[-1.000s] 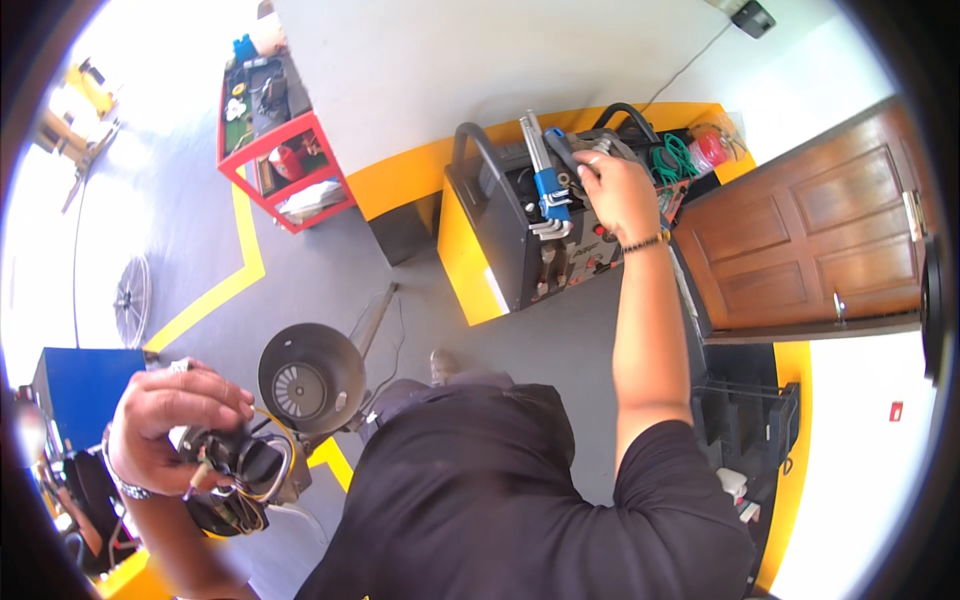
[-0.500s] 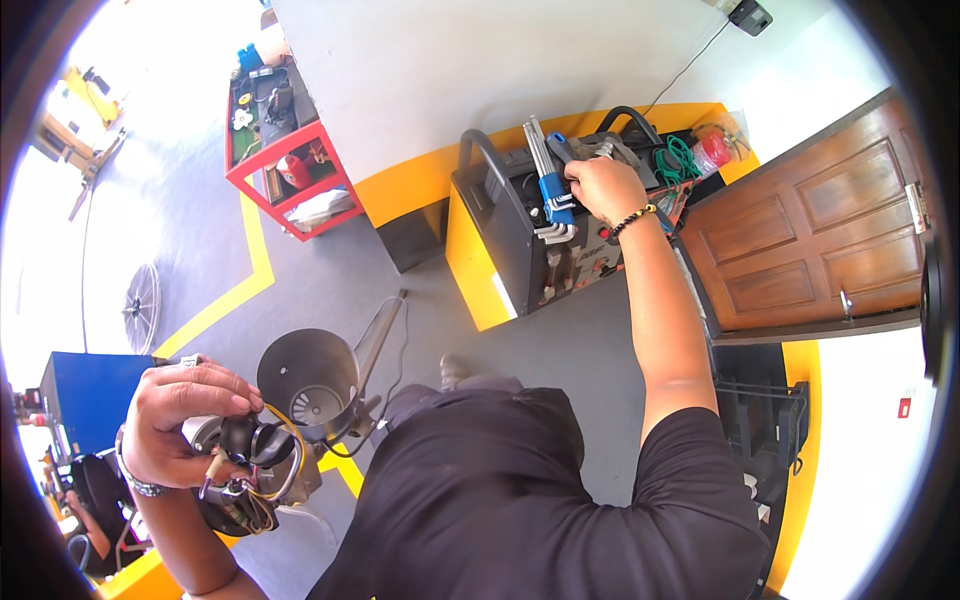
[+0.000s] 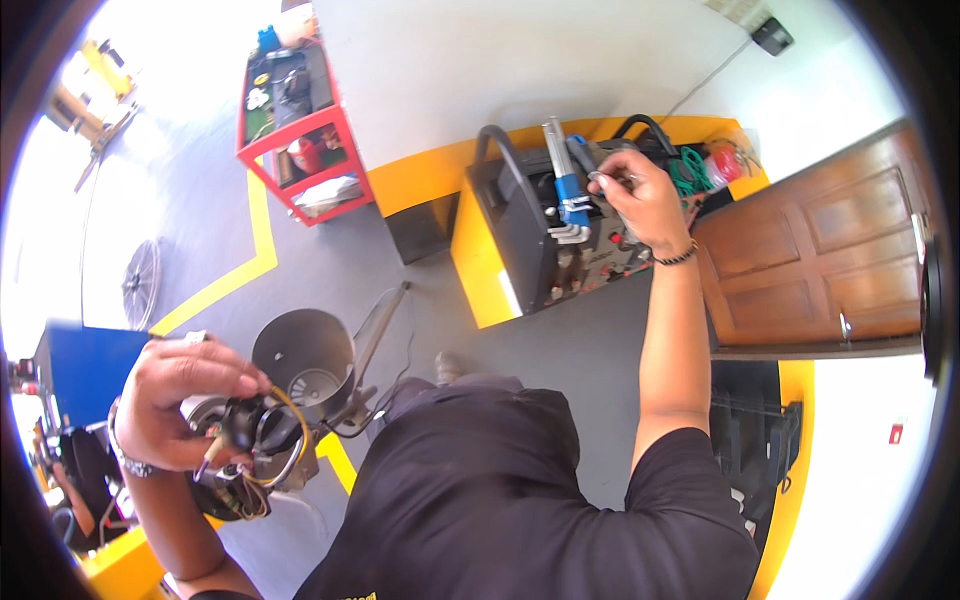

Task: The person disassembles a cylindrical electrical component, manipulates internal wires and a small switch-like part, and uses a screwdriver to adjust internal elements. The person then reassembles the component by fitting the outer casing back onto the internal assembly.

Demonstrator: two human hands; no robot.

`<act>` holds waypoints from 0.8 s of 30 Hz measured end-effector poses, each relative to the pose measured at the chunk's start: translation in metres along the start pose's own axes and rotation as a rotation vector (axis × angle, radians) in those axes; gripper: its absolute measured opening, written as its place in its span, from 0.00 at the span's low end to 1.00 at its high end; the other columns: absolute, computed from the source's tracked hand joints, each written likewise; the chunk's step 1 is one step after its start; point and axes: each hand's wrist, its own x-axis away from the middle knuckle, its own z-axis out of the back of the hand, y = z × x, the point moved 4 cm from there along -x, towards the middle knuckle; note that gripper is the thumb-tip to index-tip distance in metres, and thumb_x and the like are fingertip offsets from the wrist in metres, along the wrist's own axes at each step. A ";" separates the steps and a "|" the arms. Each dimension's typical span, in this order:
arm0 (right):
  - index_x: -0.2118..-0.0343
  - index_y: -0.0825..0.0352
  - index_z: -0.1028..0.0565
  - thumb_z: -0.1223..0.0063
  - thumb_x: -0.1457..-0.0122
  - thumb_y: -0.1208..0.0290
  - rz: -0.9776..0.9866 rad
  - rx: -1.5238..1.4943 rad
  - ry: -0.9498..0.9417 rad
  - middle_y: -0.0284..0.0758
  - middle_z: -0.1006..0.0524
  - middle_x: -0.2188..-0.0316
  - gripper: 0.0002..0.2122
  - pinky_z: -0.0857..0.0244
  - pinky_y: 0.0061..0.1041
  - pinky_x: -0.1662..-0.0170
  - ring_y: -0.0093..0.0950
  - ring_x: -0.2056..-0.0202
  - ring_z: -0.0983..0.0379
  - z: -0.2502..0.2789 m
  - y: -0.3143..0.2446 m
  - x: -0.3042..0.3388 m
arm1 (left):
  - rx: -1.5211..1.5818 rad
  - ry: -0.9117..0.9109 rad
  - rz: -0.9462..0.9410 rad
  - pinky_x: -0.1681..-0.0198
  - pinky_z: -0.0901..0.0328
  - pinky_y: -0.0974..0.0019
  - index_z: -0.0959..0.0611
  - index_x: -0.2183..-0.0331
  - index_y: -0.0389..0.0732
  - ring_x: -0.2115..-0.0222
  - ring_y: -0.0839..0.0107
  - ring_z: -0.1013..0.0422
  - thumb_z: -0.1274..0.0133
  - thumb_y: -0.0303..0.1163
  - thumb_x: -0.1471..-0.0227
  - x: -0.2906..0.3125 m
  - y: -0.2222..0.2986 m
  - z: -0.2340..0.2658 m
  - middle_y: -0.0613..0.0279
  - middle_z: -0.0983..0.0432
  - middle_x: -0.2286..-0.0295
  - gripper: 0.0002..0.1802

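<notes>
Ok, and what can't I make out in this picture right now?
Head view, right hand: anything small pinched there is hidden by the curled fingers.
Head view, wired black part: its left side is covered by the left hand.
Head view, black rack: partly behind the right sleeve.
Head view, black round object: cut off by the dark fisheye rim.

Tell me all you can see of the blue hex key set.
The hex key set is silvery, metallic L-shaped keys in a blue, plastic-looking holder. Long shafts point up the picture; short bent ends jut out below the holder. It sits at the front top edge of the dark and yellow cabinet. A dark and blue handle lies right of it, and the right hand is close too; whether either touches it is unclear.
</notes>
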 end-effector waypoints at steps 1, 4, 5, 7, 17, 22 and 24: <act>0.62 0.70 0.26 0.46 0.38 0.79 0.007 -0.042 -0.027 0.31 0.21 0.69 0.03 0.31 0.20 0.61 0.19 0.67 0.25 -0.003 -0.007 0.006 | 0.031 -0.021 0.013 0.60 0.25 0.62 0.15 0.60 0.37 0.65 0.58 0.19 0.25 0.36 0.65 -0.001 -0.001 0.000 0.51 0.16 0.65 0.28; 0.62 0.70 0.28 0.50 0.41 0.84 0.099 -0.304 0.012 0.33 0.26 0.73 0.05 0.30 0.23 0.66 0.22 0.71 0.26 -0.035 -0.055 0.029 | 0.118 -0.082 -0.066 0.62 0.24 0.61 0.17 0.58 0.35 0.63 0.56 0.19 0.26 0.37 0.61 0.002 0.002 0.002 0.49 0.17 0.64 0.28; 0.64 0.70 0.28 0.52 0.42 0.85 0.146 -0.344 0.020 0.34 0.27 0.74 0.05 0.30 0.24 0.69 0.23 0.74 0.27 -0.044 -0.066 0.038 | 0.176 -0.078 -0.065 0.61 0.24 0.59 0.17 0.58 0.35 0.62 0.55 0.19 0.26 0.34 0.60 0.004 -0.001 0.002 0.48 0.18 0.62 0.27; 0.64 0.70 0.29 0.51 0.43 0.86 0.194 -0.457 -0.048 0.36 0.25 0.75 0.06 0.25 0.27 0.66 0.26 0.76 0.25 -0.071 -0.084 0.051 | 0.174 -0.092 -0.059 0.60 0.25 0.60 0.17 0.57 0.34 0.61 0.54 0.20 0.26 0.34 0.59 0.005 -0.002 0.004 0.47 0.18 0.61 0.27; 0.56 0.71 0.30 0.43 0.43 0.86 0.330 -0.967 -0.317 0.46 0.20 0.65 0.13 0.25 0.41 0.52 0.37 0.60 0.19 -0.162 -0.130 0.068 | -0.073 0.062 -0.017 0.66 0.27 0.65 0.17 0.61 0.35 0.70 0.64 0.22 0.28 0.32 0.65 0.002 0.006 -0.007 0.54 0.21 0.66 0.26; 0.55 0.72 0.31 0.44 0.42 0.87 0.337 -0.979 -0.278 0.47 0.20 0.65 0.13 0.24 0.39 0.54 0.37 0.61 0.19 -0.170 -0.146 0.071 | -0.067 0.096 -0.035 0.68 0.28 0.68 0.17 0.63 0.37 0.72 0.68 0.23 0.29 0.30 0.67 0.000 0.007 -0.009 0.57 0.22 0.68 0.23; 0.56 0.72 0.30 0.45 0.42 0.87 0.327 -0.968 -0.298 0.48 0.20 0.65 0.12 0.24 0.37 0.54 0.37 0.61 0.19 -0.172 -0.152 0.071 | -0.072 0.098 -0.045 0.68 0.28 0.68 0.17 0.64 0.37 0.72 0.68 0.23 0.29 0.30 0.67 0.000 0.006 -0.008 0.58 0.22 0.68 0.23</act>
